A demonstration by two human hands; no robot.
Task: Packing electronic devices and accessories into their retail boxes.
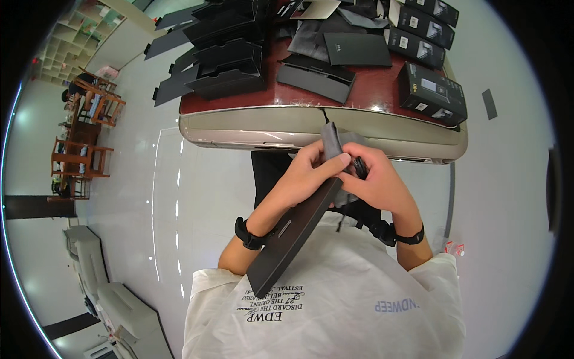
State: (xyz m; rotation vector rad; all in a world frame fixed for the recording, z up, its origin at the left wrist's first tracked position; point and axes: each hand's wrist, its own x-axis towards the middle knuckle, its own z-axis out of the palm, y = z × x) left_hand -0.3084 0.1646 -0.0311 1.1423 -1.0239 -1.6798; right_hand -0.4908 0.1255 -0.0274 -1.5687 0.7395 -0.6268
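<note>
Both hands meet in front of my body, below the near edge of the table. My left hand (309,172) pinches a grey fabric drawstring pouch (332,141), its black cord hanging from it. My right hand (374,175) holds the pouch's other side, together with a small bundle of black cable (359,168). A long, flat black box (293,233) lies slanted under my left forearm, its upper end at my hands and its lower end against my shirt. What supports the box is hidden.
The red-topped table (372,98) carries open black boxes (231,67) at left, an open narrow box (316,80), grey pouches (309,40) and a black booklet or flat box (357,49) mid-table. Printed black cartons (432,94) line the right. A person (83,87) sits far left.
</note>
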